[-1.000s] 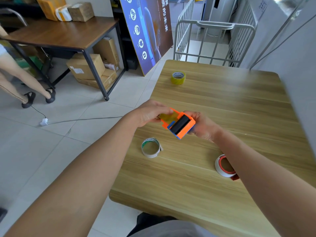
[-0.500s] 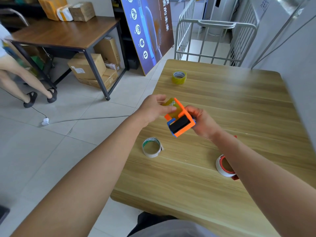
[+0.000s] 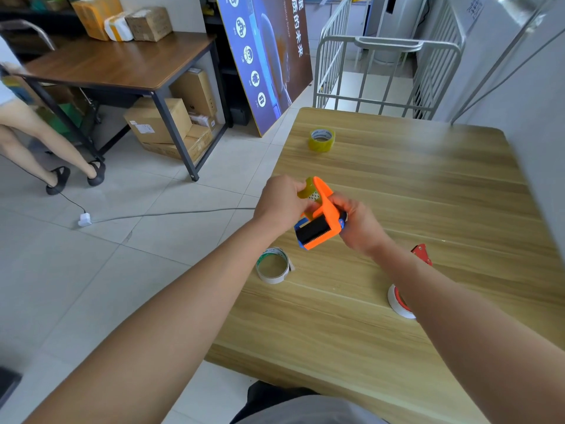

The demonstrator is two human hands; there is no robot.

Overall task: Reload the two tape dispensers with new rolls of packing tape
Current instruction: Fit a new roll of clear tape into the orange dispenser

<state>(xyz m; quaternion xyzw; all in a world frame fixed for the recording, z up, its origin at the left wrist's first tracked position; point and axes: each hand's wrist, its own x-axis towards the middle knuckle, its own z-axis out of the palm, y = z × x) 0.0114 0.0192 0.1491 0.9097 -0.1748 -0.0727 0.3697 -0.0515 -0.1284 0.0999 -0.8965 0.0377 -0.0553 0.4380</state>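
Above the wooden table I hold an orange tape dispenser with a black roller and blue trim. My right hand grips its right side. My left hand pinches the yellowish tape roll that sits inside the dispenser's upper end. A second yellowish roll lies at the table's far left. An empty white cardboard core lies near the left edge. A red dispenser with a white-rimmed roll lies under my right forearm, partly hidden.
Tiled floor with a grey cable and white plug lies to the left. A dark desk with boxes, a blue poster board and a metal cage cart stand beyond. A person's legs are at far left.
Both hands have tilted the orange dispenser more upright, roller end down. My left hand has closed onto the yellowish roll in it. The person at left has stepped slightly.
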